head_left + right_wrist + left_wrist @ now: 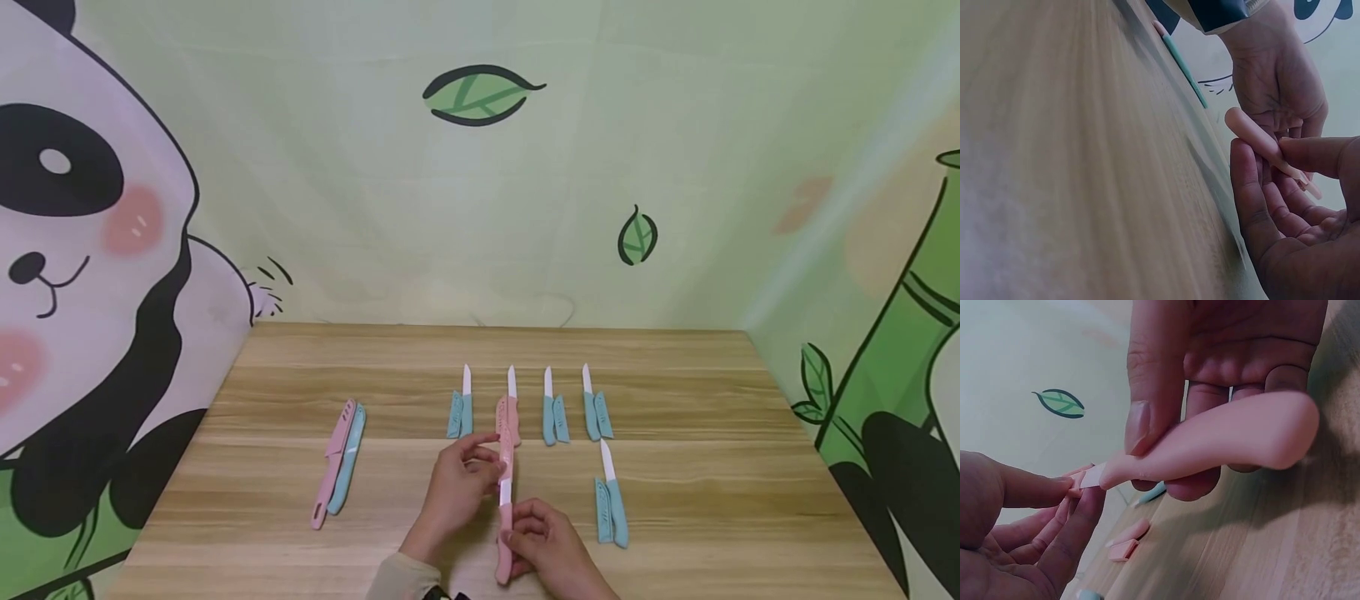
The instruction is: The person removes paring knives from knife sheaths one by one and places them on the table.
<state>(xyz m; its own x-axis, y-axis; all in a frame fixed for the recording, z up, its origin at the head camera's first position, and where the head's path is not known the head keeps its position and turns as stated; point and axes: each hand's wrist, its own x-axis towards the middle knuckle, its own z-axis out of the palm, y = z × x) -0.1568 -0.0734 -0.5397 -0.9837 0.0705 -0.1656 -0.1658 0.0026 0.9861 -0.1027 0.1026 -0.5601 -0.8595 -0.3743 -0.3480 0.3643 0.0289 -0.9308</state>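
Note:
Between my hands is a small knife with a pink handle point(505, 554) and a white blade point(506, 492). Its upper blade sits inside a pink sheath point(507, 454), with a short stretch of white showing between sheath and handle. My left hand point(459, 485) pinches the sheath from the left. The right hand point(553, 546) holds the handle between thumb and fingers. In the left wrist view the handle appears large and the sheath end is mostly covered by left-hand fingers point(1082, 506). Just beyond lies another pink knife point(513, 408) beside its sheath, partly hidden.
In the back row, blue knives point(467, 412) point(548, 417) point(588, 408) lie bare beside their sheaths. Another blue knife point(617, 508) with its sheath lies nearer, right. A pink knife point(327, 483) and a blue knife point(346, 475), both sheathed, lie side by side at left on the wooden table point(247, 467).

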